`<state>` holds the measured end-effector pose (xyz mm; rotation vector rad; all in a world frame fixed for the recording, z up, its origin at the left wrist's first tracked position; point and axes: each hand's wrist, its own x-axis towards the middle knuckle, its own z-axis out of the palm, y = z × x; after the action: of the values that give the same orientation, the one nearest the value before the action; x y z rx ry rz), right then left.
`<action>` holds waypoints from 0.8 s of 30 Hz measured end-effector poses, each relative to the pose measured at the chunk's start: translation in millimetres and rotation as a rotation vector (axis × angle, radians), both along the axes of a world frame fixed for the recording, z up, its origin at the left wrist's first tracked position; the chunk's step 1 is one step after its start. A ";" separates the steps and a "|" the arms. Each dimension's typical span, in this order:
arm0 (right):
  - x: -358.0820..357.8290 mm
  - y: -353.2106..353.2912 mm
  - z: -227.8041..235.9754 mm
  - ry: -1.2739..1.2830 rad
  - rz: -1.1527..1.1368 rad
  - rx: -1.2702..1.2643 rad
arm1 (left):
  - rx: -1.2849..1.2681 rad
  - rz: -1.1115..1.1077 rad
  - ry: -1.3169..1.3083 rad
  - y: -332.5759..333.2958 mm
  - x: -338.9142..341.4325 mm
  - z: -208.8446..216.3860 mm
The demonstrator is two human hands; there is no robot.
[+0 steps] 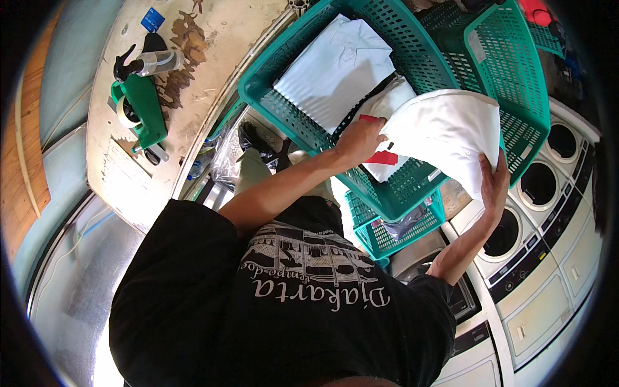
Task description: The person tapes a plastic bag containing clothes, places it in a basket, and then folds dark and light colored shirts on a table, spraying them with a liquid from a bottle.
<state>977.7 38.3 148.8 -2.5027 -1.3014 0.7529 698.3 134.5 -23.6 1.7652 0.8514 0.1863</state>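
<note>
A folded white cloth (445, 132) is stretched between my two hands, above a green plastic laundry basket (293, 122). My left hand (361, 140) is closed on its left end, where a bit of red material (385, 158) shows under and beside the fingers. At the lower right edge, my right hand (494, 184) grips the cloth with the thumb on the near side. Inside the basket lies a stack of folded pale blue-white fabric (338, 71). Another white piece (387, 103) sits beside that stack, partly hidden by the held cloth.
A second green basket (509, 58) stands at the right, and a smaller one (412, 233) is lower down. White machines with round dark doors (538, 184) line the right side. On the worn table at left are a spray bottle (158, 63) and a green tape dispenser (145, 106).
</note>
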 end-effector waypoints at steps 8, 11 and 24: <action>-4.8 -17.2 -6.0 0.026 0.031 0.067 | -0.014 -0.020 0.001 -8.2 -3.2 -1.5; -2.9 -24.0 -5.0 0.114 -0.031 0.008 | -0.066 -0.061 0.023 -14.1 -5.6 3.6; 110.4 -17.5 -287.3 -0.011 0.476 -0.438 | -0.342 -0.253 0.291 -36.8 14.2 -92.5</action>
<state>1088.1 20.7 -138.5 -2.5220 -1.9526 1.2439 712.5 97.7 -116.1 1.5749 0.8004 -0.3711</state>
